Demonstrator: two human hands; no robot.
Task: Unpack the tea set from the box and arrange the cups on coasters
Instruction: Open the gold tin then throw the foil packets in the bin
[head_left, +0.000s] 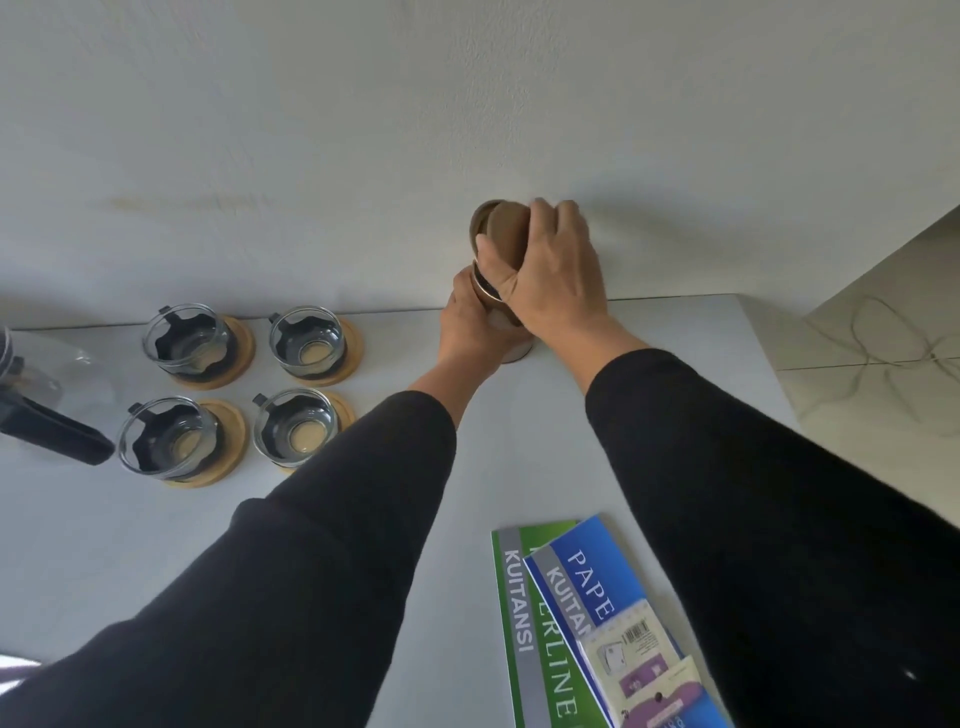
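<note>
Item: four glass cups, each on a round wooden coaster, set two by two on the white table (493, 457) at about 9 o'clock from frame centre. Far-left cup (188, 340) on coaster (240, 347); far-right cup (306, 339) on coaster (353, 344); near-left cup (166, 436) on coaster (232, 436); near-right cup (296, 430) on coaster (344, 408). Each cup carries a dark band and handle.

At 1 o'clock from the cups, against the wall: a brown cylindrical container (511, 332), upright on the table. Left hand (470, 332) wraps round its body, fingers curled on it. Right hand (545, 265) grips its brown lid (506, 234), which sits tilted over the container's mouth. Both arms in black sleeves.

At 9 o'clock, frame edge: a clear glass teapot (47, 384) with black handle, partly cut off.

At 5 o'clock: green booklet (530, 639) and blue booklet (587, 577), overlapping, with a small packaged item (639, 670) lying on them.

At 3 o'clock, beyond the table edge: pale floor with a loose cable (893, 343).
</note>
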